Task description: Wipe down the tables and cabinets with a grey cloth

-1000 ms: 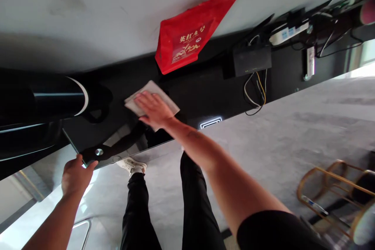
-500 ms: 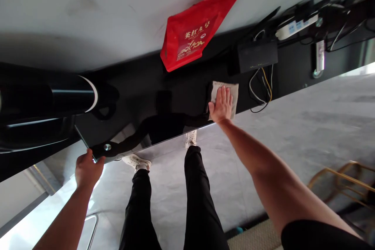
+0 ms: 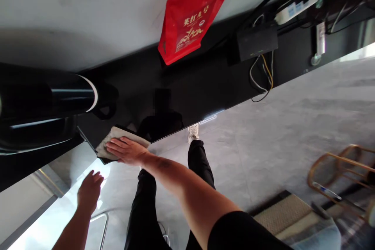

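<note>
A folded beige cloth (image 3: pixel 105 142) lies on the left end of the glossy black shelf top (image 3: pixel 199 90), partly over its front edge. My right hand (image 3: pixel 129 150) rests flat on the cloth, fingers stretched out to the left, pressing without gripping. Off the shelf, just below its left front corner, my left hand (image 3: pixel 89 189) hangs in the air with loosely bent fingers and nothing visible in it. A large black cylindrical vessel with a pale ring (image 3: pixel 52 93) stands at the left, close to the cloth.
A red pouch (image 3: pixel 193 19) stands against the wall at the back. Farther right are a black router (image 3: pixel 258 41) with cables hanging over the front edge, and a white power strip (image 3: pixel 295 9). A gold-framed piece of furniture (image 3: pixel 325 164) stands on the grey floor.
My right hand has slid the cloth from the middle of the shelf to its left end. My left hand has let go of the shelf corner and moved down.
</note>
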Action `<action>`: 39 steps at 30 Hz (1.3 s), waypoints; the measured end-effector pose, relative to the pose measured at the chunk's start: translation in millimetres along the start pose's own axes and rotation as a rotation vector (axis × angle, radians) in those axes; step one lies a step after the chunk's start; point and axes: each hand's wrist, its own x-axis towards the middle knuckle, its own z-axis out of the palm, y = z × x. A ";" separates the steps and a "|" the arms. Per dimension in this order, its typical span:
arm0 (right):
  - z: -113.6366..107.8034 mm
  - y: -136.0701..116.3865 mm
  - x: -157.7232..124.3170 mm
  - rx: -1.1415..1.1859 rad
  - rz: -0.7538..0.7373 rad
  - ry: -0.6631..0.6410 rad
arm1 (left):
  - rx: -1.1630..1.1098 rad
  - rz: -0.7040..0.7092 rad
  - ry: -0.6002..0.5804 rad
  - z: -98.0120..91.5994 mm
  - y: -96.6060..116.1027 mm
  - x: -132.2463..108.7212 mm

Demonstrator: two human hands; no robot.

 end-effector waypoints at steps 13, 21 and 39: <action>-322.3 289.3 -386.8 -0.393 0.325 -0.108 | -0.193 -0.164 -0.411 79.1 -62.3 -85.4; -280.9 241.4 -341.6 -0.381 0.410 -0.188 | -0.238 -0.199 -0.416 100.7 -70.1 -100.5; -142.1 107.2 -39.9 -0.265 0.155 0.082 | -0.119 0.224 -0.405 41.4 78.7 -87.1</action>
